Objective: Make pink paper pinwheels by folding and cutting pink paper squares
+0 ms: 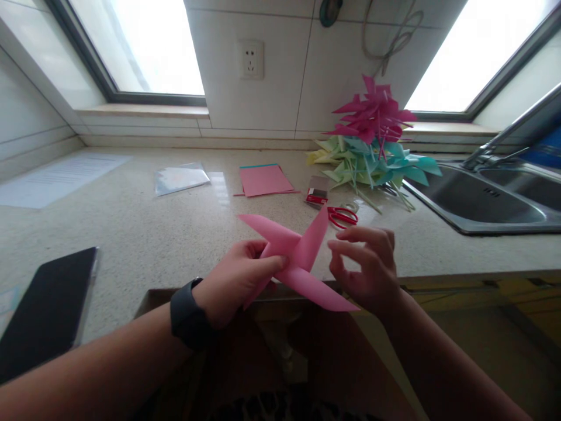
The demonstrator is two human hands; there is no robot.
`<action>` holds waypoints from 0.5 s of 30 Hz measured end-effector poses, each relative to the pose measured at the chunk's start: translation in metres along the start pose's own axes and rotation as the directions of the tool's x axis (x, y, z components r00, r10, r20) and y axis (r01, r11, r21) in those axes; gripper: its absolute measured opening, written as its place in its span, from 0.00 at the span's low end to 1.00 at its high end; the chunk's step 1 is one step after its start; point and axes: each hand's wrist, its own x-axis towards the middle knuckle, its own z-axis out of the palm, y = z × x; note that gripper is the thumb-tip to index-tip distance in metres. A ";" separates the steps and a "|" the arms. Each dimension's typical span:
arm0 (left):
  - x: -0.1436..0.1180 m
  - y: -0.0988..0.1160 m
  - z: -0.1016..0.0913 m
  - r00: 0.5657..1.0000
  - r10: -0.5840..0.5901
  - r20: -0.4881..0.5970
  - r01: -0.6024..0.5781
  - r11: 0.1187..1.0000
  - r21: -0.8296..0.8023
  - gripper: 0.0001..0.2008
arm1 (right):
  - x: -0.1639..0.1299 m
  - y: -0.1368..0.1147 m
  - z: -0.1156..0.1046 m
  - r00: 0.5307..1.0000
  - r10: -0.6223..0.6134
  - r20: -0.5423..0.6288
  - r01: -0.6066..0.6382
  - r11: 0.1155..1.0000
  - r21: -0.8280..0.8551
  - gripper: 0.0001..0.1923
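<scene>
- Left hand (239, 280) pinches the pink paper pinwheel (298, 260) at its centre, above the counter edge (438, 275).
- Right hand (368, 263) hovers just beside it, fingers curled, holding nothing.
- Best keep that centre pinch firm so the folded blades stay aligned.

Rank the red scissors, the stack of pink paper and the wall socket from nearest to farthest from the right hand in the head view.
From the right hand:
1. Red scissors, on the counter just beyond the fingers.
2. Stack of pink paper, farther back and left.
3. Wall socket, up on the tiled wall.
</scene>
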 end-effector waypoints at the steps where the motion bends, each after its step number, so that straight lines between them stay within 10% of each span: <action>1: 0.000 0.000 0.000 1.000 0.006 -0.021 -0.006 1.000 0.010 0.11 | -0.001 -0.001 0.002 0.987 0.161 -0.004 -0.159 0.978 0.134 0.17; 4: -0.001 0.000 0.002 0.999 0.019 -0.044 -0.018 1.000 0.025 0.12 | 0.000 -0.006 0.007 0.775 0.583 0.243 -0.619 0.627 0.472 0.05; 7: -0.001 0.001 0.004 0.996 0.038 -0.077 -0.032 0.996 0.084 0.14 | 0.004 -0.014 0.010 0.603 0.611 0.513 -0.771 0.280 0.572 0.06; 15: -0.002 -0.001 0.004 0.994 0.099 -0.037 -0.087 0.967 0.238 0.10 | 0.016 -0.024 0.023 0.586 0.608 0.536 -0.608 -0.107 0.787 0.28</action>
